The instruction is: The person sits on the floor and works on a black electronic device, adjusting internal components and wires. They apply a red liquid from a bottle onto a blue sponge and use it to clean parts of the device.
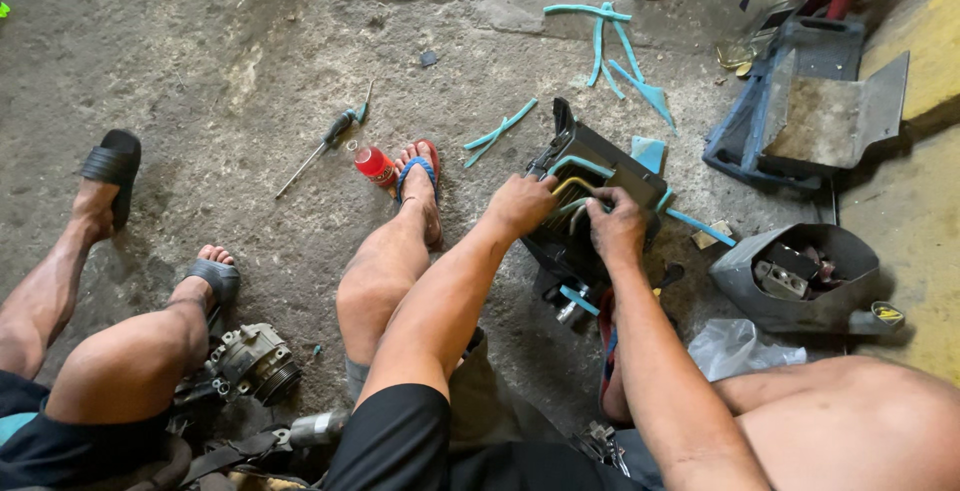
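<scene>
Hands (568,213) over black housing (590,213), grip perhaps hidden

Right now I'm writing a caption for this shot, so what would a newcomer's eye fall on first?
Both hands meet at centre on a black plastic housing standing on the concrete floor: the left hand and right hand grip the metal tubes at its top. Teal foam strips lie scattered behind it. At lower left, a metal compressor sits by another person's leg.
</scene>
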